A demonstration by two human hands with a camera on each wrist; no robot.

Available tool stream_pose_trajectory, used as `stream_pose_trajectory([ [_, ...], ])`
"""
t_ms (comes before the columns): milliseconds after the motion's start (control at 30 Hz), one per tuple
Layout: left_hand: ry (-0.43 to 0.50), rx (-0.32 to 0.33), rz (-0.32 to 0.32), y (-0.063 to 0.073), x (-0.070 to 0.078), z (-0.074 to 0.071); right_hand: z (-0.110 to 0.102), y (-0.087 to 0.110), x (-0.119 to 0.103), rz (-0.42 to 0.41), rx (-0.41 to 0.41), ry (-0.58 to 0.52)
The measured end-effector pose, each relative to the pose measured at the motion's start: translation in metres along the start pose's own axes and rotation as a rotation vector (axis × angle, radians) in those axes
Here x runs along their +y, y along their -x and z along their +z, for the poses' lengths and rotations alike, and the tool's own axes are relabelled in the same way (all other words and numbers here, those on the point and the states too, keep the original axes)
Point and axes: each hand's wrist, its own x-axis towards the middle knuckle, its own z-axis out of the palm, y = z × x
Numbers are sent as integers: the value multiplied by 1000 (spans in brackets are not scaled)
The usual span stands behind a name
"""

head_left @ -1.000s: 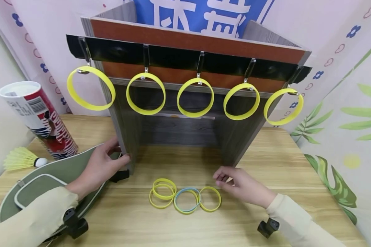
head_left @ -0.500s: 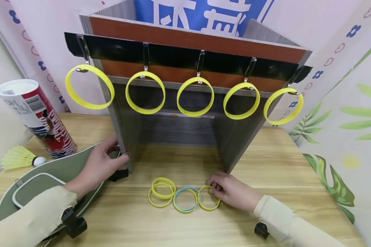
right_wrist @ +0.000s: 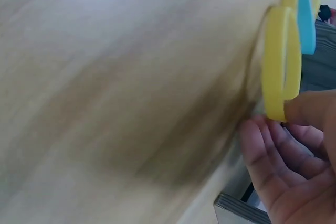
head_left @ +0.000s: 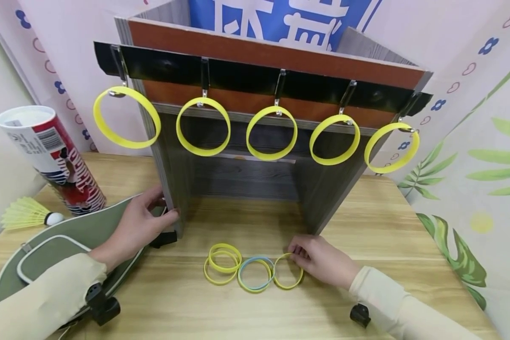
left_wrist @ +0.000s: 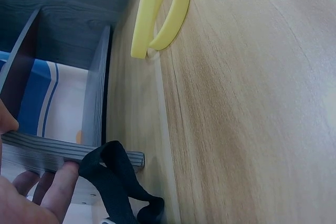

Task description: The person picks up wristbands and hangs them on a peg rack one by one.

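My right hand (head_left: 325, 262) pinches the right-hand yellow wristband (head_left: 288, 287) at its far right edge; in the right wrist view, thumb and fingers meet at the end of this yellow wristband (right_wrist: 274, 66). Left of it, a blue wristband (head_left: 255, 289) overlaps a yellow one, and two more yellow wristbands (head_left: 225, 270) lie partly stacked. My left hand (head_left: 138, 226) holds the left side panel (head_left: 172, 198) of a grey wooden stand, thumb on the inner side. In the left wrist view, that panel's edge (left_wrist: 58, 148) lies between thumb and fingers.
Several yellow wristbands, one being the middle band (head_left: 272, 156), hang from hooks on a black strip (head_left: 242, 80) across the stand. At left are a green racket bag (head_left: 89, 231), a yellow shuttlecock (head_left: 25, 213) and a tall printed tube (head_left: 63, 165). A black strap (left_wrist: 110, 177) lies beside the panel.
My right hand has moved left to the right-hand wristband and now pinches it; the band's far edge looks slightly raised. My left hand has stayed on the panel.
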Motion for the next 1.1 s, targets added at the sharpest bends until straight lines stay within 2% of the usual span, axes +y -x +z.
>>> stream_pose_trajectory([
  [200, 0, 3, 9, 0, -1, 0, -12, 0, 0, 53, -38, -101],
  [600, -9, 10, 13, 0, -1, 1, -38, -5, -2, -13, -48, -132],
  [733, -14, 9, 5, 1, 0, 1, -47, -9, -7, 0, -55, -152],
  [900, -21, 1, -6, 0, -1, 0, -54, -17, -13, 26, -41, -191],
  [1100, -20, 1, 0, -1, -2, 0, -55, -34, -28, 8, 5, -266],
])
